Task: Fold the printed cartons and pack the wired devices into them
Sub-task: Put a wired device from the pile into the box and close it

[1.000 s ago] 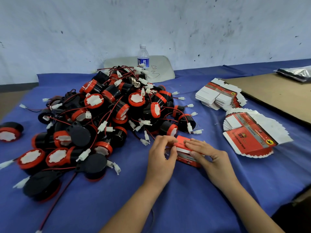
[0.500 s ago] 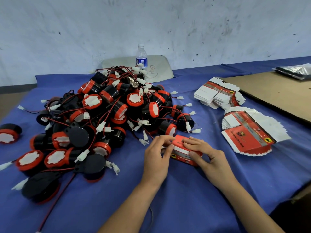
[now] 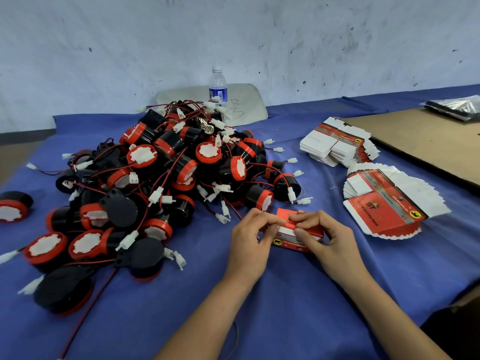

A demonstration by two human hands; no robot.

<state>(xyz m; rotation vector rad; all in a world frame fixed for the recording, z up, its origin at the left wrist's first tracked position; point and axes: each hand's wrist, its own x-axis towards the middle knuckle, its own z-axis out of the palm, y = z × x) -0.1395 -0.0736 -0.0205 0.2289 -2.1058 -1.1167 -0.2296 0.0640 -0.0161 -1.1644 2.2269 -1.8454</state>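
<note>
carton (image 3: 288, 244): top partly under left hand (image 3: 249, 240), right hand (image 3: 328, 237); print unreadable
bottle (image 3: 218, 87): base behind device pile (image 3: 168, 178)

I take the pile (image 3: 176, 183) as my mark: a bottle (image 3: 218, 87) stands behind it, a loose device (image 3: 13, 206) lies well left of it, and the carton (image 3: 288, 242) sits just before its right edge, between the left hand (image 3: 246, 245) and right hand (image 3: 330, 242). Right of the pile I see a near stack (image 3: 389, 203) and a far stack (image 3: 335, 145), with cardboard (image 3: 428, 141) further right.
</note>
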